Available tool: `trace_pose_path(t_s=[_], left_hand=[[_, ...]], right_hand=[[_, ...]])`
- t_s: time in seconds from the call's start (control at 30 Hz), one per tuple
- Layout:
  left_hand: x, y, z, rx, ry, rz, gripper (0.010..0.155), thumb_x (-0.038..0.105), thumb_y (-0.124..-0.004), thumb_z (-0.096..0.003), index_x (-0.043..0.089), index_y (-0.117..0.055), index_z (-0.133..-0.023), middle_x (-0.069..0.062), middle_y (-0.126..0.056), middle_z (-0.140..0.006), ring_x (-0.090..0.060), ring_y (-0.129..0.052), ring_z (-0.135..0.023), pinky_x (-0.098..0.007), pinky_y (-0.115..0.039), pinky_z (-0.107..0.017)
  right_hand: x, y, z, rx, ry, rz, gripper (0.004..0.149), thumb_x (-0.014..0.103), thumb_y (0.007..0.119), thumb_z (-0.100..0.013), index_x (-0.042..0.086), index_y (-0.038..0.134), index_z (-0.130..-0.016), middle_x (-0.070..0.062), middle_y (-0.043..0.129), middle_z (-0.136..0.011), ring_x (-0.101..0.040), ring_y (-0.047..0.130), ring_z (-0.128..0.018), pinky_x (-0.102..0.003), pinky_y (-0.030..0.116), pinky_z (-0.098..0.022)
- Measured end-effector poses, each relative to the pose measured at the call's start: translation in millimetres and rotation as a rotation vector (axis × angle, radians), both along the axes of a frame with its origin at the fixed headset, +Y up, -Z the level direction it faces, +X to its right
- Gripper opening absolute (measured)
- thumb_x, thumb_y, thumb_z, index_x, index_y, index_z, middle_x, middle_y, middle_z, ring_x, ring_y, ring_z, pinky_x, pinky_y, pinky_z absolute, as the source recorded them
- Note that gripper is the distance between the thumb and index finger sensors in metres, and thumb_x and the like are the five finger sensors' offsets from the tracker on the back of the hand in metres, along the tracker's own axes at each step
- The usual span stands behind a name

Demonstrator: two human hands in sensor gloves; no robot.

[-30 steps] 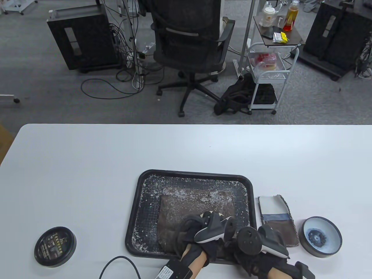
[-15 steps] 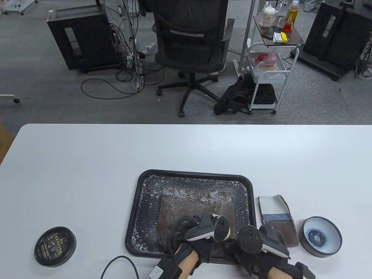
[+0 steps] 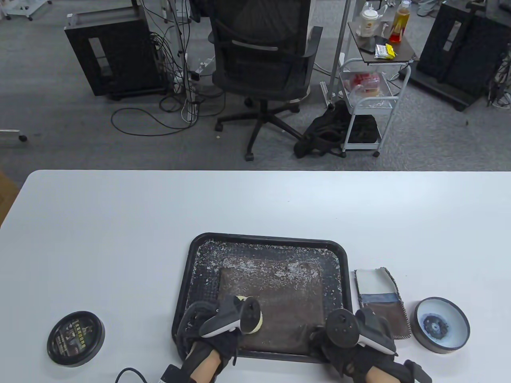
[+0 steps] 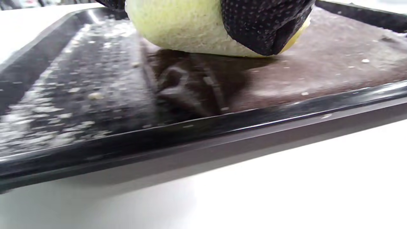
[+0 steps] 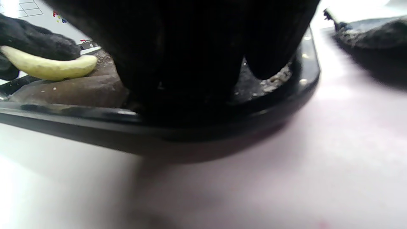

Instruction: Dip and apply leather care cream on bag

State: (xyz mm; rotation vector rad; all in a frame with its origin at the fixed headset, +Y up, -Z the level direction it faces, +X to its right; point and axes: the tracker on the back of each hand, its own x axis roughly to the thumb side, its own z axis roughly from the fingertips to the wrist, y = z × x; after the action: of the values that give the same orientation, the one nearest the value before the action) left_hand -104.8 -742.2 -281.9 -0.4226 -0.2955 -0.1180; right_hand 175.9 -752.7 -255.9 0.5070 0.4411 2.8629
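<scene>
Left grip (image 3: 207, 339) pinches sponge (image 4: 178, 28) on bag (image 3: 279, 303) — right grip's (image 3: 351, 351) state unclear; tins (image 3: 76, 338) flank tray (image 3: 263, 239).

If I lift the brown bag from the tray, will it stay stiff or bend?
The brown bag probably bends: it lies flat and thin in the tray, with creases near its corner in the left wrist view. It looks light. Its crumb-dusted surface seems matte, so hardly slippery.

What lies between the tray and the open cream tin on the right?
In the table view, a folded cloth lies on the table between the tray and the open cream tin.
</scene>
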Motion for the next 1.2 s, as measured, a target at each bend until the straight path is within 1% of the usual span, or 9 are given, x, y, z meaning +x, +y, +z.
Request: trace_pose_path(t_s=[0.2, 0.4, 0.47, 0.57, 0.7, 0.77, 0.93, 1.1, 1.2], left_hand=[[-35, -2, 2, -0.028, 0.082, 0.042, 0.062, 0.041, -0.082, -0.0398, 0.049, -0.055, -0.096, 0.019, -0.051, -0.108, -0.011, -0.054, -0.105, -0.05, -0.055, -0.076], [-37, 3, 4, -0.047, 0.105, 0.031, 0.063, 0.042, -0.082, -0.0399, 0.045, -0.056, -0.097, 0.014, -0.054, -0.108, -0.015, -0.058, -0.104, -0.049, -0.058, -0.075], [-28, 4, 6, -0.023, 0.08, 0.007, 0.062, 0.042, -0.082, -0.0398, 0.044, -0.057, -0.097, 0.012, -0.056, -0.107, -0.016, -0.06, -0.104, -0.049, -0.059, -0.074], [-6, 3, 8, 0.017, -0.002, -0.043, 0.062, 0.043, -0.082, -0.0399, 0.044, -0.057, -0.097, 0.012, -0.055, -0.107, -0.016, -0.06, -0.104, -0.049, -0.06, -0.074], [27, 1, 15, 0.063, -0.099, -0.063, 0.063, 0.044, -0.081, -0.0398, 0.045, -0.056, -0.097, 0.013, -0.054, -0.107, -0.015, -0.059, -0.104, -0.048, -0.06, -0.074], [46, -1, 17, 0.061, -0.152, -0.038, 0.063, 0.044, -0.081, -0.04, 0.045, -0.055, -0.097, 0.014, -0.053, -0.108, -0.015, -0.057, -0.104, -0.048, -0.058, -0.075], [86, -2, 19, 0.094, -0.22, -0.106, 0.063, 0.044, -0.08, -0.0402, 0.044, -0.054, -0.097, 0.013, -0.053, -0.108, -0.015, -0.058, -0.104, -0.048, -0.06, -0.075], [120, -5, 22, 0.102, -0.259, 0.01, 0.063, 0.043, -0.08, -0.0403, 0.042, -0.056, -0.098, 0.01, -0.055, -0.107, -0.018, -0.06, -0.103, -0.049, -0.061, -0.073], [130, -3, 24, 0.156, -0.308, -0.037, 0.062, 0.044, -0.08, -0.0397, 0.041, -0.057, -0.098, 0.009, -0.058, -0.106, -0.019, -0.066, -0.101, -0.048, -0.069, -0.071]], right_hand=[[0, 0, -1, 0.008, 0.001, -0.016, 0.044, 0.03, 0.081, -0.041, 0.029, 0.09, -0.084, 0.002, 0.091, -0.087, -0.025, 0.094, -0.081, -0.046, 0.081, -0.059], [1, 0, -3, 0.008, -0.011, -0.05, 0.046, 0.03, 0.079, -0.042, 0.027, 0.088, -0.087, 0.001, 0.093, -0.086, -0.026, 0.094, -0.08, -0.046, 0.081, -0.059], [1, -1, -4, 0.009, -0.013, -0.055, 0.047, 0.03, 0.079, -0.042, 0.026, 0.087, -0.088, 0.001, 0.093, -0.086, -0.026, 0.094, -0.079, -0.046, 0.081, -0.059], [3, -1, -6, 0.001, -0.021, -0.08, 0.048, 0.03, 0.078, -0.042, 0.024, 0.085, -0.09, -0.001, 0.093, -0.086, -0.026, 0.094, -0.078, -0.045, 0.081, -0.06], [10, -4, -8, -0.007, -0.034, -0.149, 0.056, 0.027, 0.077, -0.043, 0.017, 0.073, -0.098, -0.006, 0.09, -0.088, -0.026, 0.094, -0.076, -0.043, 0.081, -0.06], [11, -5, -9, -0.01, -0.05, -0.135, 0.06, 0.026, 0.077, -0.043, 0.015, 0.065, -0.101, -0.009, 0.085, -0.091, -0.023, 0.094, -0.076, -0.042, 0.081, -0.06], [9, -5, -9, -0.013, -0.052, -0.114, 0.06, 0.026, 0.076, -0.043, 0.016, 0.065, -0.102, -0.008, 0.085, -0.091, -0.022, 0.093, -0.076, -0.042, 0.081, -0.059], [10, -5, -9, -0.025, -0.056, -0.118, 0.061, 0.026, 0.076, -0.043, 0.016, 0.063, -0.102, -0.008, 0.084, -0.092, -0.022, 0.091, -0.077, -0.043, 0.08, -0.06], [11, -5, -10, -0.031, -0.061, -0.128, 0.061, 0.026, 0.075, -0.043, 0.015, 0.063, -0.103, -0.008, 0.084, -0.091, -0.021, 0.092, -0.077, -0.043, 0.08, -0.06]])
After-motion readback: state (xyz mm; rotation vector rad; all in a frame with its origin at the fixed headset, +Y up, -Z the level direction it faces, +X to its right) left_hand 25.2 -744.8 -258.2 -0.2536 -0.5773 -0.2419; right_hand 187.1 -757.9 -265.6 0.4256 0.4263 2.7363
